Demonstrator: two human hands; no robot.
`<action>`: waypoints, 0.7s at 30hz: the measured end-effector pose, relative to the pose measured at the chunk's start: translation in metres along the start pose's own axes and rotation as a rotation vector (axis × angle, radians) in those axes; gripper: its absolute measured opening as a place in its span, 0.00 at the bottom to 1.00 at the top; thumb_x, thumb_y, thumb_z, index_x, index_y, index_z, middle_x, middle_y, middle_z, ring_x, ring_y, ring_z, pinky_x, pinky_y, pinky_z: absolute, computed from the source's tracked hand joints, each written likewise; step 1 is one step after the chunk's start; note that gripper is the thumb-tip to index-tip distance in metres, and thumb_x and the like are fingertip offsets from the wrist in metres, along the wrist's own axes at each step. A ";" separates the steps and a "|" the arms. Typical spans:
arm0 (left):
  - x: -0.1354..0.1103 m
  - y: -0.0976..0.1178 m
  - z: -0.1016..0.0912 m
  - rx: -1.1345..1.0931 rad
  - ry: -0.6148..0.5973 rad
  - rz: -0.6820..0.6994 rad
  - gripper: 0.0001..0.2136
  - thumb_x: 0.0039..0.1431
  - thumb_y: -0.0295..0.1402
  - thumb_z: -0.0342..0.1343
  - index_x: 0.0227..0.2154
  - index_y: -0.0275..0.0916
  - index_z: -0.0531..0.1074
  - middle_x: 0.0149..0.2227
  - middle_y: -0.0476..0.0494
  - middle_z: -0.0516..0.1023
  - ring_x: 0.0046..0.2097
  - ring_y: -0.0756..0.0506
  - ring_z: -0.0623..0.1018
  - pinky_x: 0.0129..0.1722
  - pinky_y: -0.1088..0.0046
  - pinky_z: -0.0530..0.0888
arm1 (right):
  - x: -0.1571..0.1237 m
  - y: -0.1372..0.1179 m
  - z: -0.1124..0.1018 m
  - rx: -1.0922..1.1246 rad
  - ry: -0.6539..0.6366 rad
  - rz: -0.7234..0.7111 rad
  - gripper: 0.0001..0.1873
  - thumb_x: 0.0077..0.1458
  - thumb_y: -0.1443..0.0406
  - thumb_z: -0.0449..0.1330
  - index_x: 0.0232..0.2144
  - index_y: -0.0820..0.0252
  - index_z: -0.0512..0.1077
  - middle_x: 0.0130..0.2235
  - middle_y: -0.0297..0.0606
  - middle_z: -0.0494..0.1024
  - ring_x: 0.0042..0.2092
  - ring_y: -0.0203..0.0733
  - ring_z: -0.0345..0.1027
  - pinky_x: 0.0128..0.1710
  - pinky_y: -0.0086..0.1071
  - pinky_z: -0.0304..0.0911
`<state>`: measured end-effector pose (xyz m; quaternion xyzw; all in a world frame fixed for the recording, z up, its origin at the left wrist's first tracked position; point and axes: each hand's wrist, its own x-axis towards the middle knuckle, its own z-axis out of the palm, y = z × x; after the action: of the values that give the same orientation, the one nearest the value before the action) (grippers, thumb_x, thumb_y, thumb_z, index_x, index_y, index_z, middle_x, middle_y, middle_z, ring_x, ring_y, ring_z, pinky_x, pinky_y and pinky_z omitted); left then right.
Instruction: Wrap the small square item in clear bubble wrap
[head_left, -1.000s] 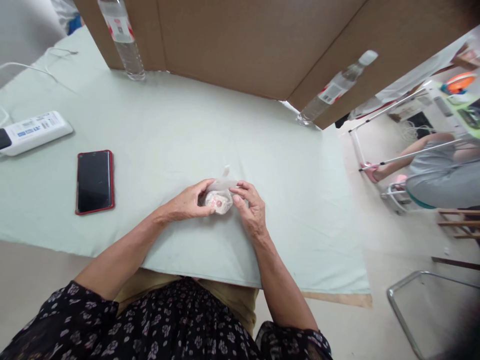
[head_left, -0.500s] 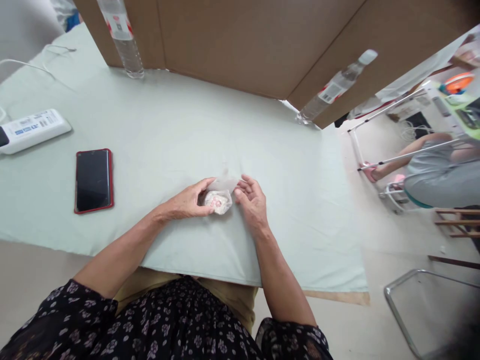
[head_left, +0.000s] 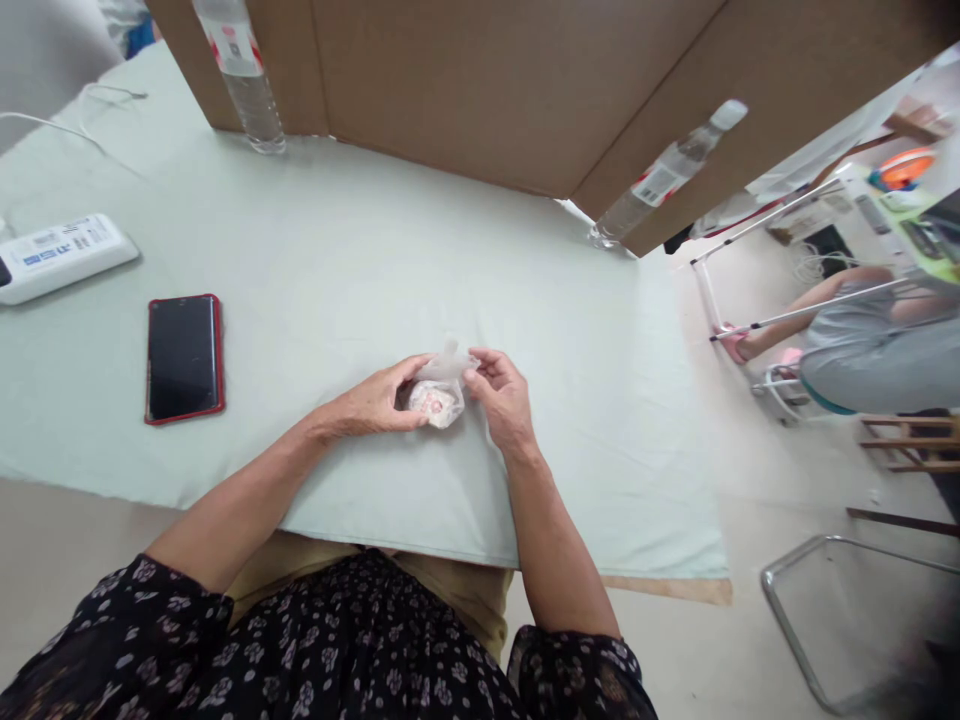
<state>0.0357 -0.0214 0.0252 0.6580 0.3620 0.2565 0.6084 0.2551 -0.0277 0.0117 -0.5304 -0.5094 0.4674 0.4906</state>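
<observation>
A small clear plastic bag with something white and pink inside rests on the pale green tablecloth near the front edge. My left hand grips the bag from its left side, fingers curled round it. My right hand pinches the bag's thin top edge from the right, thumb and forefinger together.
A red-cased phone lies to the left, a white power strip beyond it. Two water bottles stand against the cardboard wall. A seated person is at the right. A metal chair frame stands lower right.
My right hand's fingers drew in from spread over the bag to a pinch on its top edge. The bag's top now stands up a little. My left hand stayed put.
</observation>
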 end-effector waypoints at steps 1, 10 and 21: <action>0.000 0.000 0.000 -0.001 -0.002 0.004 0.40 0.50 0.31 0.63 0.67 0.36 0.58 0.67 0.30 0.65 0.65 0.33 0.70 0.63 0.52 0.68 | -0.002 -0.002 -0.005 -0.042 0.062 -0.026 0.19 0.50 0.52 0.68 0.40 0.55 0.74 0.37 0.35 0.78 0.38 0.39 0.71 0.38 0.32 0.68; -0.001 -0.001 -0.001 0.016 -0.007 0.012 0.40 0.52 0.34 0.63 0.68 0.35 0.57 0.67 0.31 0.64 0.65 0.34 0.69 0.65 0.52 0.66 | -0.020 -0.019 -0.010 -0.315 -0.184 -0.236 0.10 0.56 0.56 0.66 0.31 0.56 0.80 0.30 0.35 0.78 0.31 0.37 0.67 0.31 0.32 0.63; -0.002 -0.004 0.000 0.055 -0.013 -0.010 0.43 0.52 0.37 0.63 0.70 0.37 0.52 0.67 0.32 0.65 0.66 0.33 0.68 0.64 0.55 0.68 | -0.030 -0.020 0.013 -0.502 -0.061 -0.258 0.13 0.64 0.57 0.58 0.34 0.53 0.81 0.35 0.37 0.84 0.35 0.43 0.76 0.41 0.37 0.69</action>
<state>0.0338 -0.0226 0.0216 0.6743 0.3681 0.2394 0.5937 0.2395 -0.0568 0.0302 -0.5518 -0.6872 0.2760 0.3836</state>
